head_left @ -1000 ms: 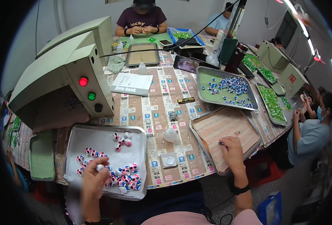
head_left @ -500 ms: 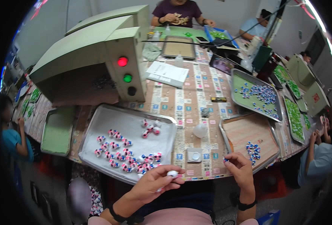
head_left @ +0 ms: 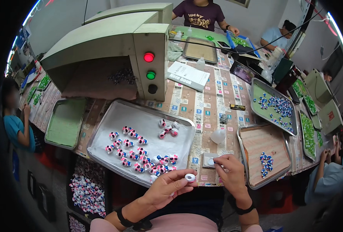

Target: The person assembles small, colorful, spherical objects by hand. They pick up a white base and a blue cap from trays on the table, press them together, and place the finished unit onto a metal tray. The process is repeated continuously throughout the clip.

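Observation:
My left hand (head_left: 162, 192) pinches a small white and pink toy figure (head_left: 190, 178), whose top shows a dark oval, just in front of the large tray's near right corner. To the right, the fingers of my right hand (head_left: 231, 174) are closed together at a small square dish (head_left: 209, 159) with a round white middle. What those fingertips hold is hidden. Several pink, white and blue toy figures (head_left: 132, 155) stand on the white-lined metal tray (head_left: 111, 116). Small blue and white pieces (head_left: 266, 164) lie on the tray (head_left: 252, 143) to my right.
A cream machine (head_left: 150, 34) with a red and a green light stands behind the large tray. A white squeeze bottle (head_left: 218, 136), a battery (head_left: 237, 107) and a notebook (head_left: 189, 75) lie about the table. Below is a crate of figures (head_left: 87, 193). Other people sit around.
My right hand has moved left, from the near edge of the right tray to the small square dish. My left hand still holds the toy figure. The view has shifted.

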{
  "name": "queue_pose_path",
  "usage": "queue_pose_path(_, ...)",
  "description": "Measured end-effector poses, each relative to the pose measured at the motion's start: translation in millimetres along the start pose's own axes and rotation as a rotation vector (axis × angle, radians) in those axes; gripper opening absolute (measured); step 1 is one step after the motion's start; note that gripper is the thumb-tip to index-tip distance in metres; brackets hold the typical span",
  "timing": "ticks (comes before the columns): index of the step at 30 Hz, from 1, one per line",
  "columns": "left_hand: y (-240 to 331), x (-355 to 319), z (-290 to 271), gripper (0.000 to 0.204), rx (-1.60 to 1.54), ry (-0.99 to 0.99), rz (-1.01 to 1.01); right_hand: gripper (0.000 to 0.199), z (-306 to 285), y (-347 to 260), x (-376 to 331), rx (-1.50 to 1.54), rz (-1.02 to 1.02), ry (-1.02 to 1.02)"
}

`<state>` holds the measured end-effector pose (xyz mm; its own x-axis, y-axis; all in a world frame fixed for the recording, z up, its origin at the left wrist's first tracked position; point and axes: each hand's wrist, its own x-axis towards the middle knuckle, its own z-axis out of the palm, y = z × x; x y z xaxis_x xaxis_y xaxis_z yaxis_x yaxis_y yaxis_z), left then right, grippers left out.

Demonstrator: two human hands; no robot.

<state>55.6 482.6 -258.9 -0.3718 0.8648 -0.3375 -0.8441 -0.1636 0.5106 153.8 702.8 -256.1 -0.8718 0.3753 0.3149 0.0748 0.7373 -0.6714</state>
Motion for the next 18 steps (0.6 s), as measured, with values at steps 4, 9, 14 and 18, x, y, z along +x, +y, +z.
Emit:
queue_pose_path(4, -2, -2, -2, 0.034, 0.035, -0.008, 0.032, 0.016, 8, 0, 6, -0.123, -0.027, -0.017)
queue_pose_path(9, -5, -2, -8, 0.034, 0.012, -0.018, -0.001, 0.014, 8, 0, 6, -0.172, -0.036, -0.039)
queue_pose_path(14, -12, 1, -3, 0.035, -0.005, -0.012, -0.007, 0.016, 7, -1, 5, -0.09, -0.005, -0.039)
queue_pose_path(18, -12, 3, -1, 0.036, 0.022, -0.004, -0.008, 0.017, -3, -24, -2, 0.147, 0.128, -0.064)
